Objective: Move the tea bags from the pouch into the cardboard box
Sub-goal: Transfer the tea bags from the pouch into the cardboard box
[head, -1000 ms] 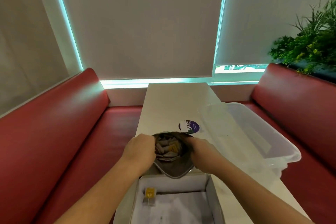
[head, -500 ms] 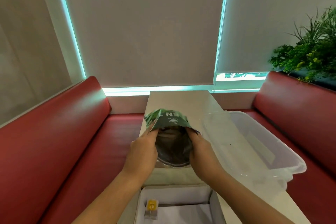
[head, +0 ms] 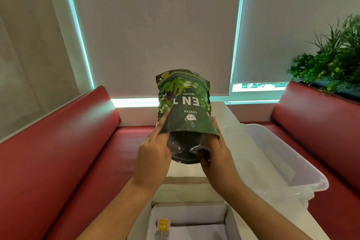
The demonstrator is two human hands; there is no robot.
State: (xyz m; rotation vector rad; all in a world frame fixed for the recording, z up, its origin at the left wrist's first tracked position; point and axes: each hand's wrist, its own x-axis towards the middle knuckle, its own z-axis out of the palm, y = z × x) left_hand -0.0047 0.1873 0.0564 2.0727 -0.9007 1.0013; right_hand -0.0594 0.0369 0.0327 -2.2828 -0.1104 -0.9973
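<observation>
One pouch [head: 184, 103], one box [head: 190, 220], one tea bag [head: 163, 226], one tub [head: 282, 161].

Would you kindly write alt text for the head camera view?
Both hands, left hand and right hand, hold a green tea pouch upside down, mouth open, above a white table. A cardboard box below holds one tea bag; a clear plastic bin sits right.

A single head-worn camera looks forward and slightly down along the counter [head: 224, 115] toward the window blinds [head: 155, 25], close above both hands [head: 153, 154].
</observation>
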